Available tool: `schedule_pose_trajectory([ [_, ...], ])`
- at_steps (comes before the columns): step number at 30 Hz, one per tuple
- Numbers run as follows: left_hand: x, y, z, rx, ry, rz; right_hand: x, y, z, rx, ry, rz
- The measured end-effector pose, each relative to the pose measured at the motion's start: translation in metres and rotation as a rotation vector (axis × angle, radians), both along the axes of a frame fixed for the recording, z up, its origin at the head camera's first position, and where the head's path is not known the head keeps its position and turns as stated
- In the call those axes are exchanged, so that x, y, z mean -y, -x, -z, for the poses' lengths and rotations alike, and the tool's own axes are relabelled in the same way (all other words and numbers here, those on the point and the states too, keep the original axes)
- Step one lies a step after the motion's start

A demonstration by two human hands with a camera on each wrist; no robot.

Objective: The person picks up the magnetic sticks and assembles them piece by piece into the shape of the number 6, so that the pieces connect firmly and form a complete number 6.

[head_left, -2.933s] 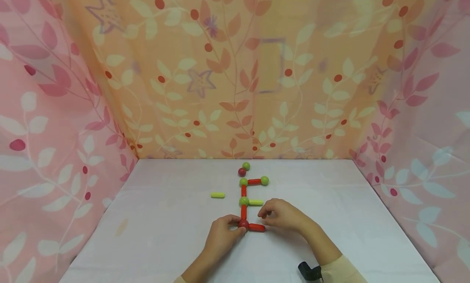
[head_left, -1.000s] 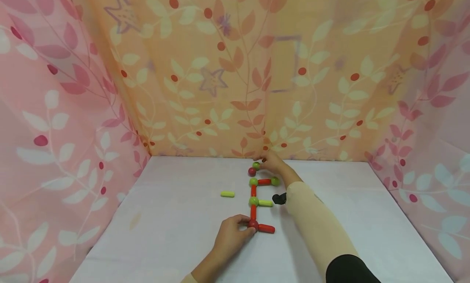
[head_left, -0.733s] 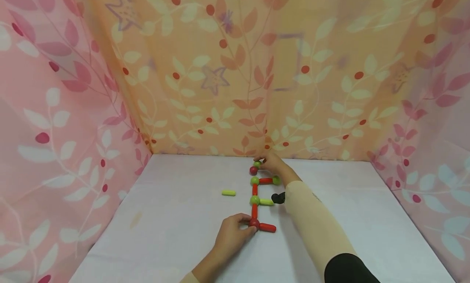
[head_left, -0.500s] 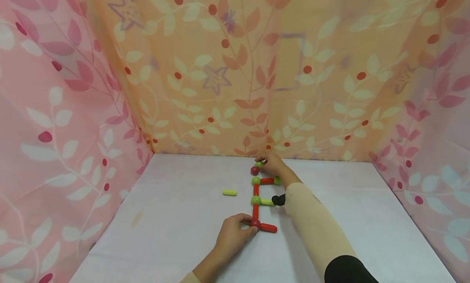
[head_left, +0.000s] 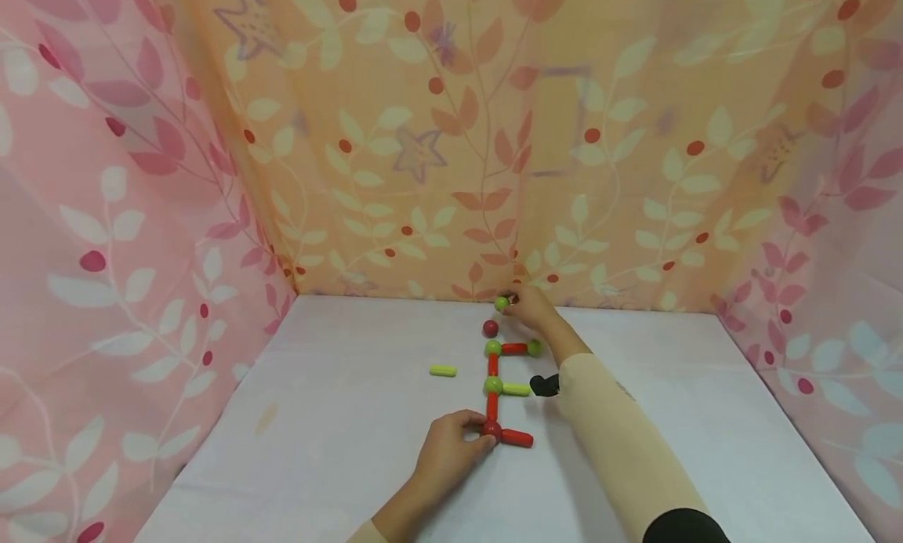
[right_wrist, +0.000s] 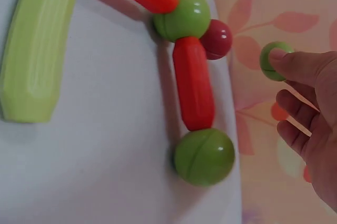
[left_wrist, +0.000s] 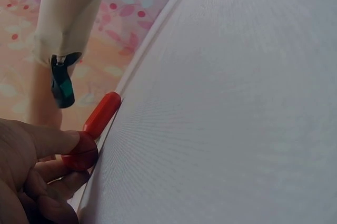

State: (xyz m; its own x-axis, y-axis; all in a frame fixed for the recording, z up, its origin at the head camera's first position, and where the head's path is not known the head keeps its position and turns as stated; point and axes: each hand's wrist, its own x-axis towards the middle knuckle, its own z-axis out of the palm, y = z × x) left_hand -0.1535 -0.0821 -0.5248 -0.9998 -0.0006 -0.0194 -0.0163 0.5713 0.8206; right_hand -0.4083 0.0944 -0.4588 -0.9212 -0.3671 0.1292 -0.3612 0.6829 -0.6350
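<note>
- Step in hand, my read: right hand [head_left: 534,308] picking up a loose green ball [head_left: 502,303] while left hand [head_left: 451,453] steadies the stick frame [head_left: 492,406].
- Right fingers: thumb and finger pinching that green ball at the desk's far edge; in the right wrist view it's apart from the loose red ball [head_left: 490,328] and looks lifted.
- Left fingers: gripping the frame's bottom red ball [head_left: 492,431].
- Next move likely calls for a raised carry back toward the frame, pinch kept firm. Bottom red stick [head_left: 517,439] and attached yellow stick [head_left: 516,389] have no ball on their right ends.
- Edges: curtain [head_left: 395,237] right behind the far edge, so little room beyond. Desk [head_left: 339,449] runs wide left and right.
- Watch: loose red ball just past the frame's top; black wrist gadget [head_left: 545,385] near the attached yellow stick.
- Loose yellow stick [head_left: 443,371] sits left, off the route.
</note>
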Motion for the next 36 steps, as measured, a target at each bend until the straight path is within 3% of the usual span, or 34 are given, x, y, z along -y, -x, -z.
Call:
schedule_pose_trajectory([
  [5, -0.001, -0.001, -0.001, -0.013, 0.001, -0.001, -0.010, -0.012, -0.016, -0.066, 0.000, -0.019],
  [11, -0.002, -0.002, 0.004, 0.008, -0.001, 0.017, -0.028, -0.041, -0.026, -0.067, 0.026, -0.002],
  [15, -0.001, 0.000, 0.007, 0.010, 0.008, 0.012, -0.039, -0.060, -0.029, -0.108, 0.032, -0.033],
  [22, -0.001, 0.003, 0.005, 0.031, 0.001, -0.007, -0.059, -0.094, -0.026, -0.177, 0.040, -0.013],
  [33, 0.003, 0.001, 0.000, -0.006, 0.003, 0.022, -0.076, -0.140, -0.003, -0.121, 0.058, 0.081],
  [36, 0.003, 0.001, -0.001, 0.011, 0.011, 0.035, -0.081, -0.149, 0.003, -0.109, 0.051, 0.095],
])
